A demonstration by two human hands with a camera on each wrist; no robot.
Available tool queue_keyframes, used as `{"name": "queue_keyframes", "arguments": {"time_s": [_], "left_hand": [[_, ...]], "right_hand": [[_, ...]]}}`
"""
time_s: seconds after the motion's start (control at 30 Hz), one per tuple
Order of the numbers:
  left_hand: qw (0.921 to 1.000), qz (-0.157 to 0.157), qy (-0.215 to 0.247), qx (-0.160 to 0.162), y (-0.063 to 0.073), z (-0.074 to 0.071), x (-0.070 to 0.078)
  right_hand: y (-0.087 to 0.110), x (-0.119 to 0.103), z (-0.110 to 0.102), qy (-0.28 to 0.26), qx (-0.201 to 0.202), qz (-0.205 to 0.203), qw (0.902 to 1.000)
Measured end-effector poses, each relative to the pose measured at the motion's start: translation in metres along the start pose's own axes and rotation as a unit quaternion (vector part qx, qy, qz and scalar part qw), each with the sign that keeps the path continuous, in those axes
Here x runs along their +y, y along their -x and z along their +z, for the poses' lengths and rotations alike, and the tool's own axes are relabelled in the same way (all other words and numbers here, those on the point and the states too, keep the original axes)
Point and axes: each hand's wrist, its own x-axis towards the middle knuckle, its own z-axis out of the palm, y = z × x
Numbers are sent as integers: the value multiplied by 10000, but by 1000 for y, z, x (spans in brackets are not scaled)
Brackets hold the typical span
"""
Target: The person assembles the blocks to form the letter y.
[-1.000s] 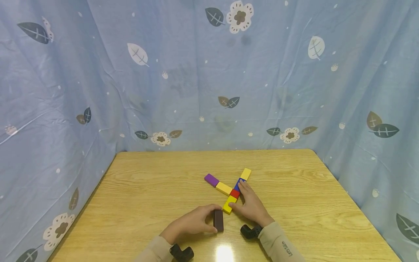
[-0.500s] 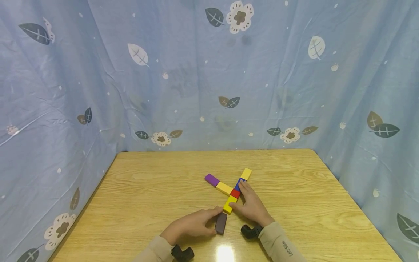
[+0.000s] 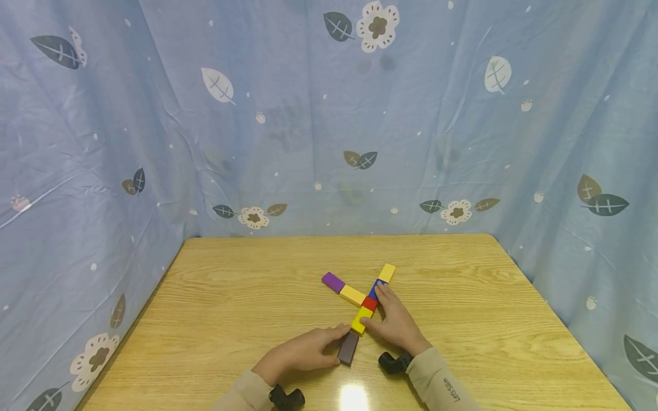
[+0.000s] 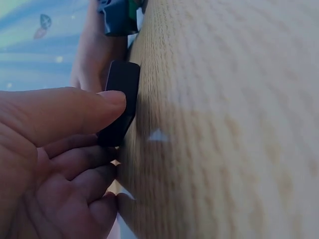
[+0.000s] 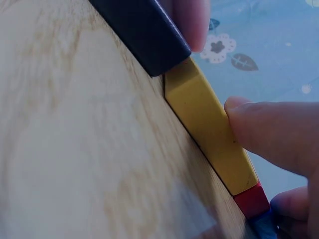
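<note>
With thumb and index finger at its two ends, my left hand [image 3: 305, 349] pinches a dark brown rectangular block [image 3: 348, 349] at the near end of a slanting row. Its far end sits right at a yellow block [image 3: 359, 326]. Beyond that come a short red block [image 3: 369, 303], a blue block [image 3: 373, 293] and a pale yellow block [image 3: 387, 272]. My right hand [image 3: 398, 326] lies along the row's right side, thumb on the yellow block [image 5: 209, 134] and fingertips on the blue one. The right wrist view shows the dark block [image 5: 142, 32] slightly offset from the yellow.
A light yellow block [image 3: 352, 295] and a purple block [image 3: 333, 282] branch off leftward from the red block. Everything lies on a wooden table [image 3: 247, 285]. A blue patterned curtain [image 3: 288, 142] encloses its back and sides.
My left hand has tipped the dark brown block from its more upright stance and turned it into line with the row, then nudged it up against the yellow block. The right hand stays in place.
</note>
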Motion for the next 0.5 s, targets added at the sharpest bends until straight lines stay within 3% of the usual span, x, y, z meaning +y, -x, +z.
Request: {"name": "queue_keyframes", "arguments": {"time_s": [0.5], "left_hand": [[9997,65,15,222,-2,3,-1]], "right_hand": [[0,2,0,-45,-5,-22,10000]]}}
